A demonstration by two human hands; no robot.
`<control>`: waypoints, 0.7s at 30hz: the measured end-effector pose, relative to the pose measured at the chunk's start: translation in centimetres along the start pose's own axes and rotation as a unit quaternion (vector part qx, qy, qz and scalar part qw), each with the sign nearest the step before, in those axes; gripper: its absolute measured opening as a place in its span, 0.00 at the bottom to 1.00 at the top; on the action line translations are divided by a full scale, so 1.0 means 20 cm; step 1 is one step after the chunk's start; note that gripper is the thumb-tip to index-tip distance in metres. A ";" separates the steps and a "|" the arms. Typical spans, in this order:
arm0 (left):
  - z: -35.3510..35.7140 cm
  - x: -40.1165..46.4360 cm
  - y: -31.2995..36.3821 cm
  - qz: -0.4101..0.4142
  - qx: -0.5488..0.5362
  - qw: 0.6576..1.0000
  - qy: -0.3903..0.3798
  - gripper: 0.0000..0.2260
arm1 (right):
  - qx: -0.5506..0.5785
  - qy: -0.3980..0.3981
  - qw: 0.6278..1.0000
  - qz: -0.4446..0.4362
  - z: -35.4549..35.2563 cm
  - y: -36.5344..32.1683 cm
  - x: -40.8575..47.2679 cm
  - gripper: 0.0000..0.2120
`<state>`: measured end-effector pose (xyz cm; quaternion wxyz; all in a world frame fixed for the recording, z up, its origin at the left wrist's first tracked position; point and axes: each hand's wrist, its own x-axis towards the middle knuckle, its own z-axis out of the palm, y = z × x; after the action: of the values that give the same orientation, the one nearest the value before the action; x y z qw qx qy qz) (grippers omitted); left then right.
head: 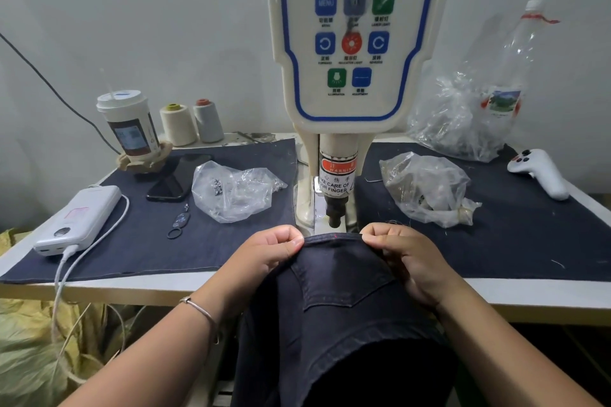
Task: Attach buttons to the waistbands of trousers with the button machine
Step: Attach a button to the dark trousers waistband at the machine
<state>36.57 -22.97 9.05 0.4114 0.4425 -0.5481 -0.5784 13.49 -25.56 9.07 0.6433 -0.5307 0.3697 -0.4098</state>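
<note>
Both hands, left (271,253) and right (405,254), pinch a trousers waistband (332,238) at 6 o'clock below the button machine (350,43) on a cloth-covered tabletop (205,251) against a white wall (148,10).

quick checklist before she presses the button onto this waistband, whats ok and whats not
1. Left hand pinches the waistband: ok.
2. Right hand pinches the waistband: ok.
3. Waistband edge stretched flat between the hands: ok.
4. Red laser dot on the waistband: ok.
5. Waistband under the punch head: not ok, its edge lies just in front of it.
6. Fingertips away from the punch: ok for now, though close on both sides.
7. Button loaded in the machine: cannot tell.
</note>
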 end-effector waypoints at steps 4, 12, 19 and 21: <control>-0.01 0.00 -0.02 0.005 -0.020 1.000 -0.016 0.06 | 0.013 -0.008 1.000 0.006 0.00 -0.01 -0.01 0.05; 0.00 0.00 -0.03 0.026 -0.037 0.999 -0.027 0.06 | 0.061 0.002 0.998 0.002 0.02 -0.01 -0.02 0.05; 0.00 0.00 -0.02 0.018 -0.044 0.998 -0.030 0.06 | 0.074 0.026 0.997 0.012 0.03 -0.02 -0.02 0.09; 0.00 0.00 -0.02 0.014 -0.044 0.999 -0.029 0.06 | 0.075 0.026 0.997 0.008 0.03 -0.02 -0.02 0.06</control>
<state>36.61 -23.03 8.58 0.4225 0.3998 -0.5400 -0.6083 13.88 -25.04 9.61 0.6748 -0.4667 0.3587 -0.4452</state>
